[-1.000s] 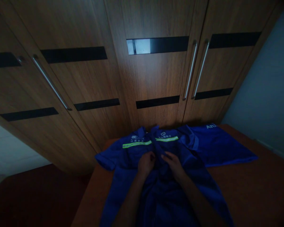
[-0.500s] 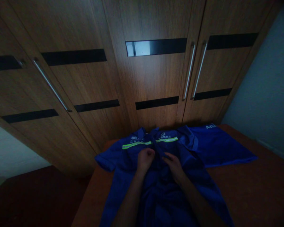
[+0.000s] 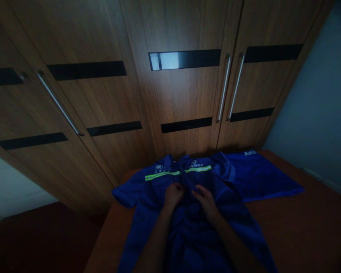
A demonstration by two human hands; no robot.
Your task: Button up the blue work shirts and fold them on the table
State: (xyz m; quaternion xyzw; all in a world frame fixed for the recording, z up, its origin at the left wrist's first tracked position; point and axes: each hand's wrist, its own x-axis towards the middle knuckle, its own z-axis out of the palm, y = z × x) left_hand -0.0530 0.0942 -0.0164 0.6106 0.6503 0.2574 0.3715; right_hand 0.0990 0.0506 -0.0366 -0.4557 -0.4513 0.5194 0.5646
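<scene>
Far left, a pale wall (image 3: 11,182) above dark floor (image 3: 39,239). Across the whole far side, a wooden wardrobe (image 3: 184,94), doors closed, with black bands and slim metal handles (image 3: 59,104).

Against its foot, a reddish-brown table (image 3: 295,223). On it, left of middle, a short-sleeved blue shirt (image 3: 146,220), laid front up, collar to the far side, near end running out of view. Left sleeve (image 3: 127,191) spread toward the table's left edge; a yellow-green reflective strip (image 3: 162,176) on each side of the chest, with pale print above.

At mid-shirt, over the front, the left hand (image 3: 174,194), fingers curled in at the placket; too dark to tell whether gripping cloth. Just to its right, the right hand (image 3: 204,195), thumb and fingertips pinched on the placket edge. In hand, apparently: handling of the front placket below the chest strips. Called for next, by judgement: a steady right pinch and fine left fingertip control, without dragging the cloth askew.

Farther right, beside the shirt, a brighter blue cloth (image 3: 267,178) with partly cut-off white lettering; beyond, a bluish wall (image 3: 309,121).
</scene>
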